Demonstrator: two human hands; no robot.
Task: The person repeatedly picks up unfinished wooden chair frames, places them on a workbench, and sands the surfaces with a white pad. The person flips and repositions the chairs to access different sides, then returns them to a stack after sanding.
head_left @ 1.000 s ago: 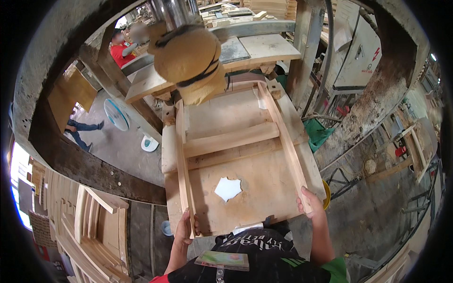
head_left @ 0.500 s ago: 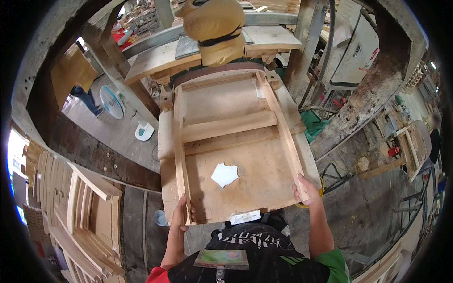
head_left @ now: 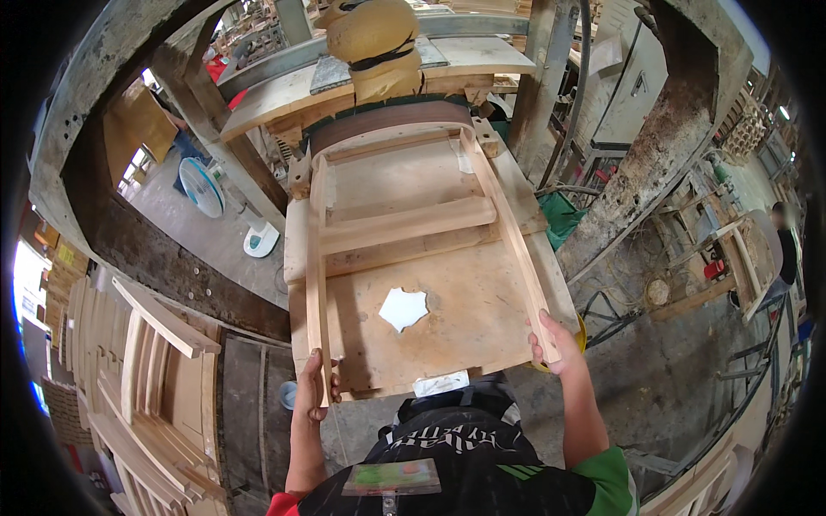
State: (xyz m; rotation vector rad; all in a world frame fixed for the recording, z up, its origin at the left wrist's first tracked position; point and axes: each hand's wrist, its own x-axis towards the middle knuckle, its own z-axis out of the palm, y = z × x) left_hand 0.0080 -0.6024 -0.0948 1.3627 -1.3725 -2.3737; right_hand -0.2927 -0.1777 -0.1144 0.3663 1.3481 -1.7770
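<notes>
Wooden and pale, seen in the head view as an open frame [head_left: 409, 225] reaching away from both hands over a broad board [head_left: 469, 331]; impossible to tell whether lying flat on it or slightly raised at the near end. Held at the near end of its left rail [head_left: 317, 275] by the left hand [head_left: 311, 387], closed round from the outer side, with fingertips showing on the inner side. Held likewise at the near end of the right rail [head_left: 508, 230] by the right hand [head_left: 555, 340], closed too, with the thumb up along the rail and the fingers curled to the inner face. Gripped this far apart probably to control both sides evenly and keep the frame from twisting. Joined ahead of the hands by a crossbar [head_left: 370, 233], likely there to fix the spacing, and closed farthest from them by a curved rail [head_left: 391, 134]. Backed there by a dark brown curved block [head_left: 391, 117], apparently similar in bend so as to follow that rail; unclear whether actually touching. Visible on the board between the hands and crossbar: a white ragged-edged patch [head_left: 403, 310], perhaps a hole or paper. Stacked well out to the left of the left hand: curved wooden parts [head_left: 163, 318], nested presumably to save space. Partly hidden just beyond the right hand: a yellow tub [head_left: 582, 331].
</notes>
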